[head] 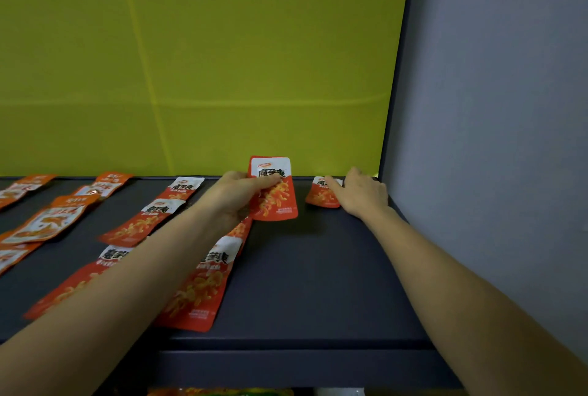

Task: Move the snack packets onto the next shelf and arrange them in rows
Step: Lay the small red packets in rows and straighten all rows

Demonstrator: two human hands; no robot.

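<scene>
Snack packets, red-and-white, on the dark shelf [318, 268]: six counted. Largest, packet nearest the shelf's front edge [197, 287], lying flat, partly under the left forearm. Second front packet [79, 284], left of it, also crossed by that forearm. Middle packet [140, 220], flat, further back. Rear packet [184, 188], near the shelf's back edge. Held packet [273, 188], raised upright off the shelf, pinched by the left hand [235, 195] with thumb across its face. Corner packet [324, 193], smallest, flat at the shelf's back right; the right hand [362, 192] rests on it, fingers spread and flat.
Orange-and-white packets [47, 220]: at least four at the shelf's left end, overlapping; exact count unclear at the frame edge.
Green panel [206, 61] behind the shelf; grey wall [493, 109] to its right.
</scene>
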